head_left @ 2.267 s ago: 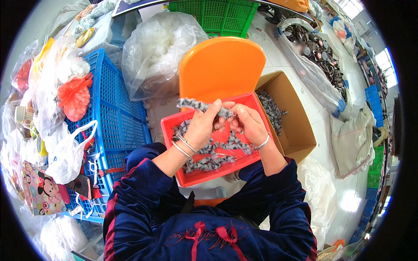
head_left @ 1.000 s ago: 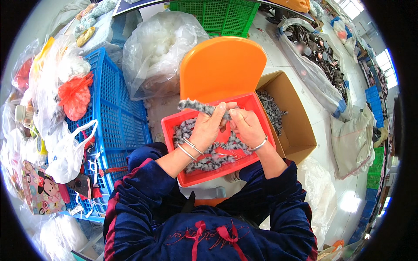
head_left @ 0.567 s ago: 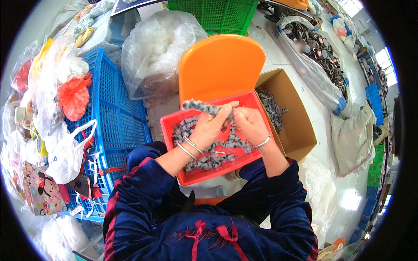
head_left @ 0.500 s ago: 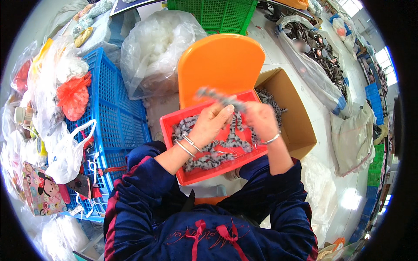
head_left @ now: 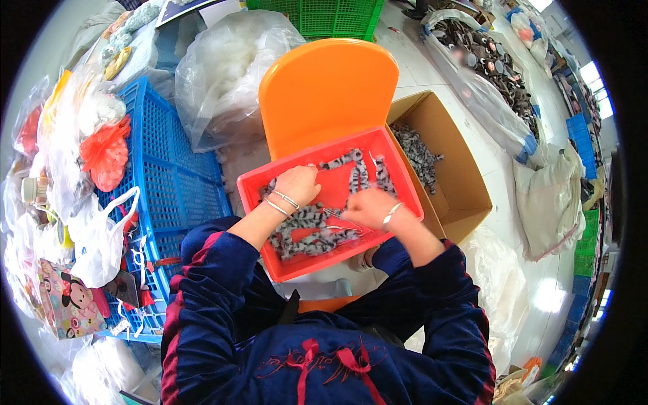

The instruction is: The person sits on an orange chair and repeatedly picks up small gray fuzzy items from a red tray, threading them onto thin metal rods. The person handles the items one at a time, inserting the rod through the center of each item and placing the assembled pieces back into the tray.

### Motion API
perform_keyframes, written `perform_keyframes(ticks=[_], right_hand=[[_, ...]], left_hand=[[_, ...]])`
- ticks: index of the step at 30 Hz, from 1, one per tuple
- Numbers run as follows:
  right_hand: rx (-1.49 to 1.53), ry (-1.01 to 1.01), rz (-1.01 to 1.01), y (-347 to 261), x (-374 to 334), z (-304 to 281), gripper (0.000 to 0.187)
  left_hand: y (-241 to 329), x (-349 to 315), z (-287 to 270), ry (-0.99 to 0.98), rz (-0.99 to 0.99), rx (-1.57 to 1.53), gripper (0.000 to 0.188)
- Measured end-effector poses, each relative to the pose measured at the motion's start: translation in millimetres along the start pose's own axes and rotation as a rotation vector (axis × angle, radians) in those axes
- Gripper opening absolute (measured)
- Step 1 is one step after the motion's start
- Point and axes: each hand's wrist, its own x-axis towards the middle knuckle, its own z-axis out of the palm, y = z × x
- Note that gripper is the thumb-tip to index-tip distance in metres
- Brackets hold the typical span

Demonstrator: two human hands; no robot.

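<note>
A shallow red tray [head_left: 248, 196] rests over my knees, holding several fuzzy grey-and-black striped plush strips [head_left: 304, 244] and thin pale rods [head_left: 345, 229]. My left hand [head_left: 297, 186] is down in its left part with the fingers curled under, over the pile; what they grip is hidden. Just right of its fingertips lies a striped strip [head_left: 339, 160]. Low in the tray's right half, my right hand [head_left: 371, 208] is closed, fingertips close to the rods. Whatever it pinches cannot be made out. More strips [head_left: 383, 177] lie along the tray's far right side.
An orange chair [head_left: 327, 94] stands behind the tray. To the right is a cardboard box [head_left: 466, 182] with more grey fuzzy pieces [head_left: 417, 152]. A blue crate [head_left: 172, 162] borders the left, near a clear bag of white stuffing [head_left: 233, 74]. A green crate [head_left: 324, 19] stands farther back.
Both hands have dropped from above the tray into it and moved apart. The fuzzy strip they held up between them is no longer raised. The whole view has shifted slightly.
</note>
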Motion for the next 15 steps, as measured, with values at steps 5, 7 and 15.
perform_keyframes(ticks=[5, 7, 15], right_hand=[[-0.156, -0.027, 0.038, -17, 16, 36, 0.031], [-0.173, 0.010, 0.013, -11, 22, 46, 0.027], [0.467, 0.166, -0.161, 1, 4, -14, 0.017]], left_hand=[[3, -5, -8, 0.116, -0.047, -0.015, 0.024], [-4, -3, -3, 0.065, -0.070, 0.062, 0.023], [-2, -12, -37, 0.121, 0.122, -0.301, 0.024]])
